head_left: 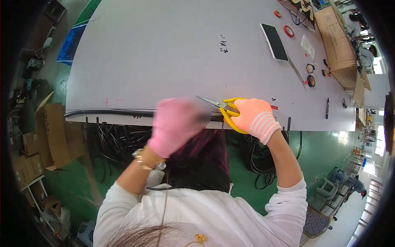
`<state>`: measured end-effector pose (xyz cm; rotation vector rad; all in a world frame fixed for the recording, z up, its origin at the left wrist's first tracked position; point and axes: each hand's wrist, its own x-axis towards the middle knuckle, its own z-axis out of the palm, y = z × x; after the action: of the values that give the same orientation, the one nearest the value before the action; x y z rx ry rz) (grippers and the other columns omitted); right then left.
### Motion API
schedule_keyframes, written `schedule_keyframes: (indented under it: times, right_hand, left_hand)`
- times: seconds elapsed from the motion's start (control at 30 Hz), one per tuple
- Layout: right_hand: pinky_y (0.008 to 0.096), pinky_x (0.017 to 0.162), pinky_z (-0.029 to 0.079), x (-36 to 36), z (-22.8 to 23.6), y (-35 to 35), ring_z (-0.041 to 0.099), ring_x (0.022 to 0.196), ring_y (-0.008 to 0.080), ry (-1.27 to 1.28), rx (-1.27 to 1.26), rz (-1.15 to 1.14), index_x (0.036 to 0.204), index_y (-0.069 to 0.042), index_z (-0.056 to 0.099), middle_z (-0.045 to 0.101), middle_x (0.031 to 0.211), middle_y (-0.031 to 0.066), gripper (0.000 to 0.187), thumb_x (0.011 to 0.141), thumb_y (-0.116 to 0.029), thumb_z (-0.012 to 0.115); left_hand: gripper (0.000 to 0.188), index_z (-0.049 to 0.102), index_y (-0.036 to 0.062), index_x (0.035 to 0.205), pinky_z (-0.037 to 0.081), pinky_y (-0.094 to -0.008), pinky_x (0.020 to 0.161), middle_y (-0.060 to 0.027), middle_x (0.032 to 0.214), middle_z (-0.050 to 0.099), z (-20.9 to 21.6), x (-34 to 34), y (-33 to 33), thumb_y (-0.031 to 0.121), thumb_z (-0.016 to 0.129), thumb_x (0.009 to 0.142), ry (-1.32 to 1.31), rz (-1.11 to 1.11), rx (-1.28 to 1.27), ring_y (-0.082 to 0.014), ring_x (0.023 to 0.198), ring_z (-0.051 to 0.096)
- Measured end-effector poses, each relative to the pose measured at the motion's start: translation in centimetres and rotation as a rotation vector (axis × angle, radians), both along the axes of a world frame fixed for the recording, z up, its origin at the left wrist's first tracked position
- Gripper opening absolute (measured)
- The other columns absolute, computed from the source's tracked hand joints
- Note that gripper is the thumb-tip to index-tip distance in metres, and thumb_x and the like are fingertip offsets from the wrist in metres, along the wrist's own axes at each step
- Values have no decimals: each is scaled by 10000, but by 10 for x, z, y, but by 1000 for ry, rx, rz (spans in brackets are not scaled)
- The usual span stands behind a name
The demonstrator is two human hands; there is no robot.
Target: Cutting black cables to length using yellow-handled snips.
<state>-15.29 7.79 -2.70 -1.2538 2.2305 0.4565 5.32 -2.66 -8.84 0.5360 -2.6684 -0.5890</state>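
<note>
Two brown cardboard boxes (340, 41) line the grey table's (164, 49) far right edge.

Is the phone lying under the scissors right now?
No. The phone lies far up the table, well apart from the scissors held in the right hand at the near edge.

Scissors (224, 109): yellow-handled, short metal blades, held at centre frame just right of middle; blades point left and appear slightly parted, tips partly blurred.

Black tubing (109, 112): long, slim, flexible; lies along the near edge of the white table, running from the left-centre of the frame rightward to the scissors' blades, its right end hidden by blur.
</note>
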Motion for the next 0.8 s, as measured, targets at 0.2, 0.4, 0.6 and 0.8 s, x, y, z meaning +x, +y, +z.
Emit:
schedule_keyframes:
  times: [0.2, 0.4, 0.6, 0.8]
  right_hand:
    - [391, 717, 572, -2, -1, 3, 721, 844, 283, -21, -67, 5, 1017, -139, 742, 750, 913, 82, 453, 881, -547, 599]
    - [390, 717, 573, -4, -7, 10, 719, 835, 292, -53, -122, -4, 1045, -139, 744, 749, 908, 89, 480, 880, -565, 599]
    - [402, 691, 551, -14, -18, 28, 707, 789, 308, -98, -295, -55, 1007, -96, 715, 727, 865, 114, 389, 890, -457, 629]
    - [315, 600, 504, 12, -18, 96, 649, 664, 175, -604, -1102, -701, 1013, -28, 612, 646, 752, 82, 201, 910, -180, 694]
  left_hand:
    - [260, 721, 189, 923, 424, -425, 907, 17, 949, 637, -8, -44, 33, 348, 792, 730, 1, -2, -11, -234, 947, 590]
    - [227, 669, 136, 838, 468, -416, 814, -18, 946, 644, -8, -48, 35, 297, 767, 711, -23, 10, -90, -248, 904, 616]
    - [168, 658, 141, 821, 470, -416, 785, -41, 884, 619, -10, -57, 34, 239, 730, 705, -36, -17, -122, -263, 869, 610]
    - [106, 650, 145, 792, 483, -391, 777, -39, 836, 605, -14, -58, 31, 214, 696, 726, -34, -27, -122, -259, 845, 605]
